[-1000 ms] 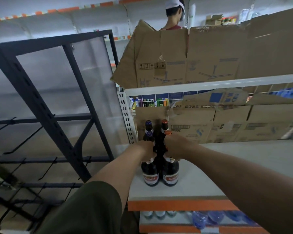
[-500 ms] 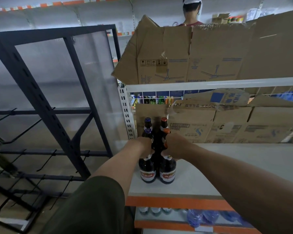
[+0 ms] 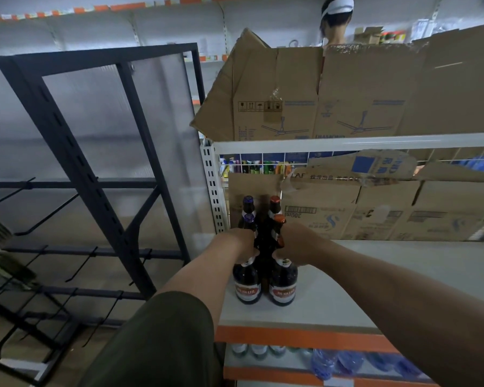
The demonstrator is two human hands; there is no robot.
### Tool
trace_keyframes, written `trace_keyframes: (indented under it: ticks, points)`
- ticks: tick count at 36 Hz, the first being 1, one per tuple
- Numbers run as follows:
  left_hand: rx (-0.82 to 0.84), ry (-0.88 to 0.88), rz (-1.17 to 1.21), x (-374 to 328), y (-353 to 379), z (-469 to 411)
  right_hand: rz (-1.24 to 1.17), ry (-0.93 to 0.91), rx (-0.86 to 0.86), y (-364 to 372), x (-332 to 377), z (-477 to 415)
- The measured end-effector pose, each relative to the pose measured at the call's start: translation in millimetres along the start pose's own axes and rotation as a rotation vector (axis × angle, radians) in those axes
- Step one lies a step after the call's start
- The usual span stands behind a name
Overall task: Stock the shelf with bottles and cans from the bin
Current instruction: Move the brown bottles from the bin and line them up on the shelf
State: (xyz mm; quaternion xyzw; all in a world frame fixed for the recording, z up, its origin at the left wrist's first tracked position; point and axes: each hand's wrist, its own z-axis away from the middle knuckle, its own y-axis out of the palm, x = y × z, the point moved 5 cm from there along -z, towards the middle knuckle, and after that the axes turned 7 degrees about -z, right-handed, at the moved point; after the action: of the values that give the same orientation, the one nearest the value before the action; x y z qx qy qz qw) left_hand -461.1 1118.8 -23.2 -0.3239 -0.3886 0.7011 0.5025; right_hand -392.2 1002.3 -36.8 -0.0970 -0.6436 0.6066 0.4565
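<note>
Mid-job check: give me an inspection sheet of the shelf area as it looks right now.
Surface: white shelf board with orange front edge, mostly bare.
Job's things: four dark glass bottles with red labels, upright, clustered at the shelf's left end.
Clutter: flattened brown cardboard boxes along the back.
Grippers: left hand and right hand each grip bottle necks.
Cables: nothing seen.
Surroundings: dark metal rack to the left; blue water bottles on the shelf below; another person behind the boxes.
</note>
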Motion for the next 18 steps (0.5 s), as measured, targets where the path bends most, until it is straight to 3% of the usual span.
trace_keyframes:
  ticks: [18]
  points:
    - [0.068, 0.001, -0.103, -9.6, -2.0, -12.8, -0.009, 0.031, -0.007, -1.5, -1.9, 2.6]
